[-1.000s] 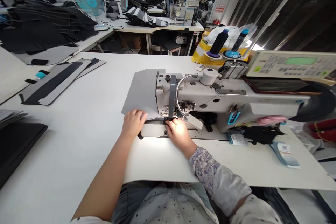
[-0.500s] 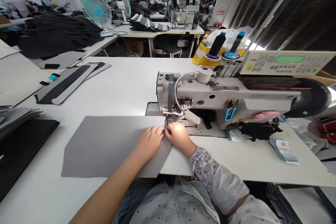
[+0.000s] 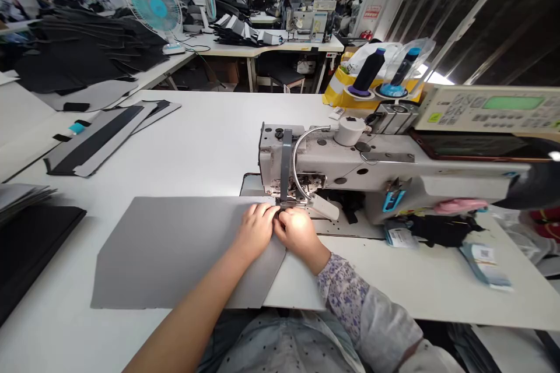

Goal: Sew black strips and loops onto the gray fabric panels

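Observation:
A large grey fabric panel (image 3: 175, 250) with angled corners lies flat on the white table, its right edge at the presser foot of the sewing machine (image 3: 336, 154). My left hand (image 3: 257, 228) rests over the panel near that edge, fingers curled and pinching the fabric there. Right beside it, my right hand (image 3: 301, 236) is closed at the same edge, just in front of the needle area. The two hands' fingertips nearly meet. What lies between the fingers is mostly hidden, and a small dark bit shows by the machine foot.
Black and grey cut pieces (image 3: 100, 140) lie at the left, with a dark stack (image 3: 35, 245) nearer. Thread cones (image 3: 367, 73), a control panel (image 3: 490, 109) and blue snips (image 3: 394, 198) are around the machine. A fan (image 3: 153, 6) stands behind, with people farther off.
The view has shifted slightly, so the machine appears lower and farther right. My left hand has come a little closer to the machine foot; my right hand stays at the panel's edge.

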A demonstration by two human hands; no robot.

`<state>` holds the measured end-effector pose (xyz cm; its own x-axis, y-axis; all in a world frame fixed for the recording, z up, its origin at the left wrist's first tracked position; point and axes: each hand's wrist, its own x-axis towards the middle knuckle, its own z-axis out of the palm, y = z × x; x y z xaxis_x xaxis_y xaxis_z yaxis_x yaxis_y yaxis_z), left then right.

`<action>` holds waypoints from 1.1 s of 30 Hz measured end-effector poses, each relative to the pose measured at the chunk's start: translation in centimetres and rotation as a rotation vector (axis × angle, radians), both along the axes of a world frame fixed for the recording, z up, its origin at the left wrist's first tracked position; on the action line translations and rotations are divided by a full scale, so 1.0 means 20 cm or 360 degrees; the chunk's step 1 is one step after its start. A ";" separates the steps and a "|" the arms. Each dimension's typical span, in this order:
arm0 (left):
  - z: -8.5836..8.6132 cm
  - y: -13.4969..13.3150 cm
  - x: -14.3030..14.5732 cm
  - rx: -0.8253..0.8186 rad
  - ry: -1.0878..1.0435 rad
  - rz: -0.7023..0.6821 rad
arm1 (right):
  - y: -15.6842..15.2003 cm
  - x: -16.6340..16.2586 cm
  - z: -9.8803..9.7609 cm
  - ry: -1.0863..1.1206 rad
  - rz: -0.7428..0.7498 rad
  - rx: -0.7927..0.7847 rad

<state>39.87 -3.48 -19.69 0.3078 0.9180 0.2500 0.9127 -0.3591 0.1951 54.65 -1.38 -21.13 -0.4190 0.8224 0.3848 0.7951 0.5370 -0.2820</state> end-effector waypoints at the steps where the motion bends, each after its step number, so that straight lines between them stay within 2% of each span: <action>1: 0.00 0.00 0.00 0.0004 -0.0002 0.0006 | 0.00 0.00 0.00 0.0004 0.0006 0.0001; 15: -0.02 0.01 0.02 -0.0027 -0.0037 -0.0024 | 0.00 0.02 -0.01 0.0077 0.0009 -0.0012; 17: -0.01 0.00 -0.05 -0.0059 -0.0063 -0.0040 | -0.02 0.03 -0.01 0.0121 0.0020 -0.0023; 19: 0.02 -0.01 -0.24 -0.0097 -0.0051 0.0063 | -0.03 0.05 -0.02 0.0175 0.0042 -0.0051; 21: 0.08 -0.07 -0.56 -0.0100 0.0052 0.0404 | -0.04 0.06 -0.03 0.0201 0.0090 -0.0086; 23: 0.17 -0.20 -0.96 -0.0018 0.0255 0.0984 | -0.04 0.07 -0.05 0.0196 0.0115 -0.0098; 25: 0.26 -0.41 -1.32 0.0126 0.0458 0.1605 | -0.04 0.07 -0.07 0.0184 0.0130 -0.0098; 27: 0.32 -0.61 -1.59 0.0007 0.0501 0.2026 | -0.04 0.08 -0.09 0.0179 0.0141 -0.0094; 28: 0.35 -0.70 -1.67 -0.0110 0.0508 0.2068 | -0.04 0.08 -0.09 0.0177 0.0148 -0.0091; 30: 0.38 -0.82 -1.76 -0.0279 0.0560 0.1981 | -0.05 0.08 -0.09 0.0172 0.0144 -0.0079; 33: 0.45 -0.89 -1.80 -0.0437 0.0517 0.1910 | -0.05 0.07 -0.09 0.0174 0.0127 -0.0063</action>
